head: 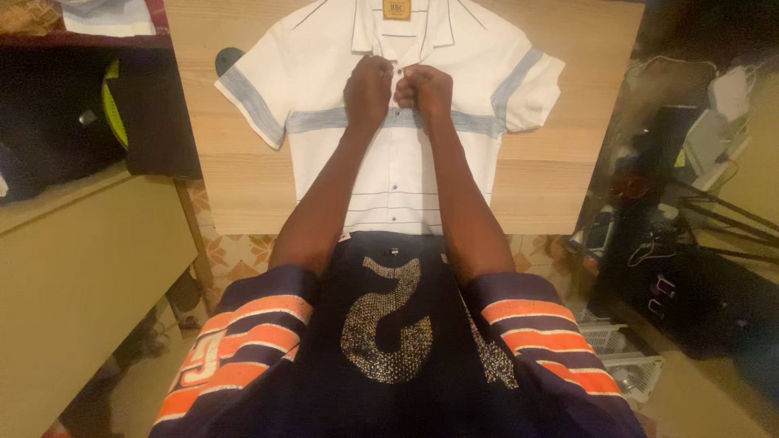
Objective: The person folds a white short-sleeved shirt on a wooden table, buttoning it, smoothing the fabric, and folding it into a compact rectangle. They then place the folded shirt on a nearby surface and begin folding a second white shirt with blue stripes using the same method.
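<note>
shirt: white short-sleeved shirt lying flat, front up, on a light wooden table, filling the upper middle of the frame with the collar at the top edge

look: pale blue band across the chest and both sleeves, thin dark lines near the hem, small dark buttons down the front, tan patch inside the collar

left hand: left hand curled tight, pinching the placket just under the collar

right hand: right hand same deal, clenched on the other edge of the placket, nearly touching the left

step: looks to me like doing up (or undoing, honestly can't tell) a button near the top

next move: I'd guess it needs fingertip work, holding both edges lined up while the button goes through its hole

around: dark clutter and cables at right of frame, a cream cabinet at lower left
</note>
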